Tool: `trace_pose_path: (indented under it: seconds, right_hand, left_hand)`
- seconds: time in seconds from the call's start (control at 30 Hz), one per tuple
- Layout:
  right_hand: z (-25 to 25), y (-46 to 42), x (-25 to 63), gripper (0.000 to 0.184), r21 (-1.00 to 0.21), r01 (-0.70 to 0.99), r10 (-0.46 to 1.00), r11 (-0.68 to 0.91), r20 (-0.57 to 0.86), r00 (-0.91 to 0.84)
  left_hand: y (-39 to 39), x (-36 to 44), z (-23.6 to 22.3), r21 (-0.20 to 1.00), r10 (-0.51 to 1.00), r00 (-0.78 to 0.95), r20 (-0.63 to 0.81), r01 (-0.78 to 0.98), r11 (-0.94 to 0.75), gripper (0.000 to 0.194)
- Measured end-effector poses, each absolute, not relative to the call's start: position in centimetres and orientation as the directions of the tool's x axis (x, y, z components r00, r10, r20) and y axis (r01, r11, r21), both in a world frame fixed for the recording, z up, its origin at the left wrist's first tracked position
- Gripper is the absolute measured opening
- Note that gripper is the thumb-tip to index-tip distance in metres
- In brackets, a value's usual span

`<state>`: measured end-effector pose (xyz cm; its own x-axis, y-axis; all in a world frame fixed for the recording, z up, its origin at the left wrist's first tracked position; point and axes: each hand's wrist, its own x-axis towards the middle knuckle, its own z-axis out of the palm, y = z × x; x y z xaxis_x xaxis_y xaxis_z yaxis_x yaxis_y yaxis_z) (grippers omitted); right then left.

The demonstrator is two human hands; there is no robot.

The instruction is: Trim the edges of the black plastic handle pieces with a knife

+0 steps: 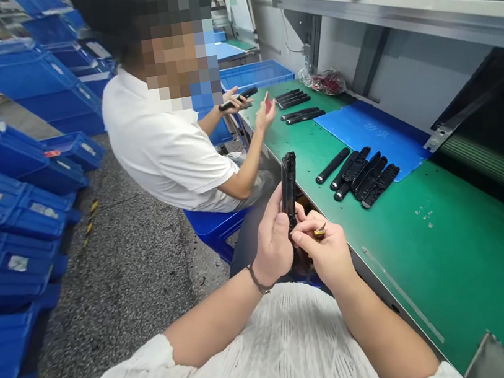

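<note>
My left hand (274, 239) is closed around a long black plastic part (289, 187), which stands nearly upright above my lap. At the lower end of this part, the fingers of my right hand (325, 244) are pinched close against it. A small yellow tool with a pointed tip (320, 231) sticks out between the right fingers; its exact kind is too small to tell. To the right on the green bench (474, 233) lies a group of similar black plastic parts (357, 174), some showing their hollow inner side.
A co-worker in a white shirt (166, 145) sits ahead on a blue stool (217, 225), holding a black part (238, 99). More black parts (302, 115) lie farther along the bench by a blue sheet (365, 129). Stacked blue crates (4, 230) stand left; a shelf (395, 6) overhangs the bench.
</note>
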<state>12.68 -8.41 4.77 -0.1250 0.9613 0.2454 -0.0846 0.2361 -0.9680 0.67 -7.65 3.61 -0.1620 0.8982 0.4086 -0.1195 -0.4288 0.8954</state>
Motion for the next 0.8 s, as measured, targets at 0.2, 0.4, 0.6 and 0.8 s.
trace_pose_path:
  seconds: [0.2,0.4,0.6,0.8]
  right_hand:
    - [4.3,-7.9,13.5,0.020,-0.978,-0.048,0.978,0.205,0.204,0.037]
    - [2.8,-7.2,15.3,0.020,-0.943,0.273,0.949,0.189,0.247,0.198]
    - [2.9,-5.4,18.4,0.034,-0.867,0.478,0.977,0.139,0.199,0.077]
    - [6.6,-4.2,21.3,0.022,-0.697,0.646,0.949,0.311,0.263,-0.173]
  left_hand:
    - [-5.4,2.5,4.0,0.894,0.949,-0.093,0.300,-0.320,-0.314,0.048]
    - [-2.3,2.4,3.8,0.749,0.993,0.094,0.065,-0.663,0.014,0.034]
    - [0.4,1.2,3.3,0.697,0.978,0.201,-0.056,-0.693,0.182,0.038]
    - [1.8,1.8,2.7,0.811,0.937,0.326,-0.126,-0.510,0.287,0.037]
